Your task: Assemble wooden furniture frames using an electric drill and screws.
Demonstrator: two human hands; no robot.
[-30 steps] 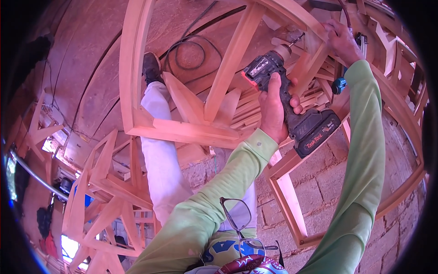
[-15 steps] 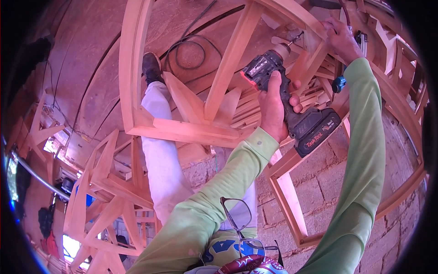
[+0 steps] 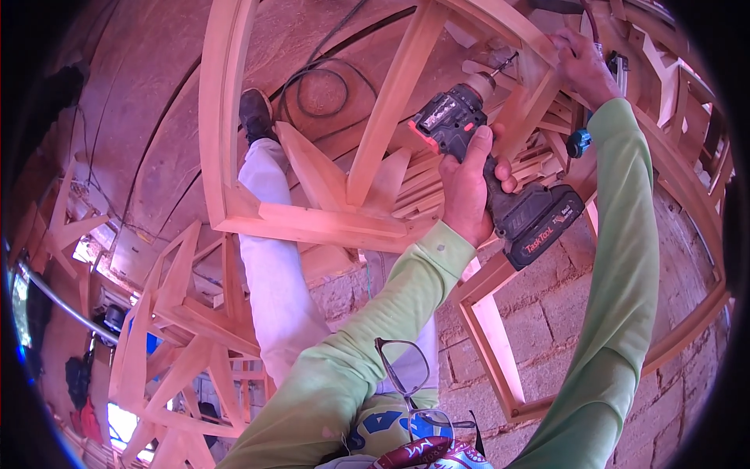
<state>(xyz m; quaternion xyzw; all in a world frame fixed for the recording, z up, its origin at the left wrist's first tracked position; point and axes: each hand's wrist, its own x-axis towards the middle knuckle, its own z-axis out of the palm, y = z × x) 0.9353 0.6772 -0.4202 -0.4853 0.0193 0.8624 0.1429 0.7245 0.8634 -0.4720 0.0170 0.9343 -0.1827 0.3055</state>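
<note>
My left hand [image 3: 469, 184] is wrapped round the grip of a black cordless drill [image 3: 457, 117]. Its thumb lies along the side, just below a small red switch. The drill points up and to the right, and its thin bit [image 3: 506, 64] ends short of the frame's inner edge, apparently not touching the wood. At the upper right, my right hand [image 3: 584, 69] has its fingers curled at the edge of a wooden frame [image 3: 500, 23]; the fingertips are partly hidden. This frame has a slanting brace [image 3: 398, 98] and a lower rail [image 3: 312, 223] across my leg.
Several cut wooden parts [image 3: 187, 336] are stacked at the left. A black cable [image 3: 316, 86] lies coiled on the dusty floor. Wood strips [image 3: 426, 184] lie behind the drill. Another frame [image 3: 512, 375] stands by the block paving [image 3: 547, 328]. Eyeglasses [image 3: 406, 367] hang at my chest.
My left thumb has slid down the drill, uncovering the red switch. The view has shifted slightly, with the frame a little further left. My right hand stays in place.
</note>
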